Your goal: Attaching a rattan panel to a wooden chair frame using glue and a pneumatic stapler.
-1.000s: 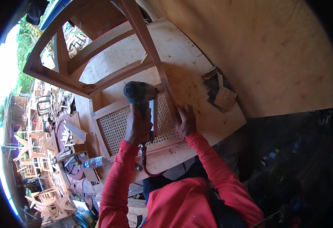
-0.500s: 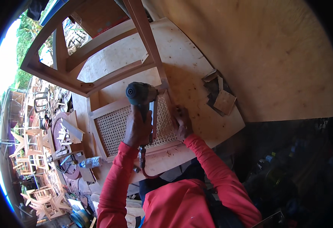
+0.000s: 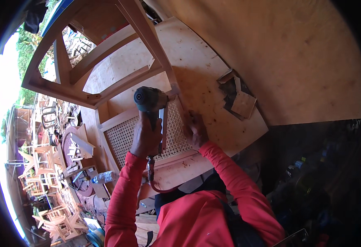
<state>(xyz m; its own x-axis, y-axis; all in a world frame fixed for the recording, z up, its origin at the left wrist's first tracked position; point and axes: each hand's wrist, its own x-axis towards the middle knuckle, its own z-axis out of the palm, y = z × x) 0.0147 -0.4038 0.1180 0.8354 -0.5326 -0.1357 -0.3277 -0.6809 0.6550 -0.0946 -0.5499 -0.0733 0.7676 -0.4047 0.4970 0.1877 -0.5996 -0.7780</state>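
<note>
My left hand [image 3: 145, 136] is wrapped round the handle of a dark pneumatic nail gun [image 3: 147, 101] with a red hose below it. The gun's nose is at the upper right part of a wood-framed cane panel [image 3: 122, 140]. My right hand [image 3: 193, 131] has its fingers curled on the right rail of that panel. The panel adjoins a wooden chair frame [image 3: 69, 90], which rises over the upper left of the work board.
The plywood work board [image 3: 215, 131] carries thin wood scraps [image 3: 243, 105] at its right. A large plywood sheet [image 3: 304, 61] stands behind it. At the left are wood offcuts [image 3: 81, 144], a plastic bottle [image 3: 103, 177] and several wooden chair frames [image 3: 57, 218]; a dark cluttered area lies at lower right.
My right hand has slid a little left and down along the rail, its fingers more curled. My left hand still holds the nail gun in much the same place.
</note>
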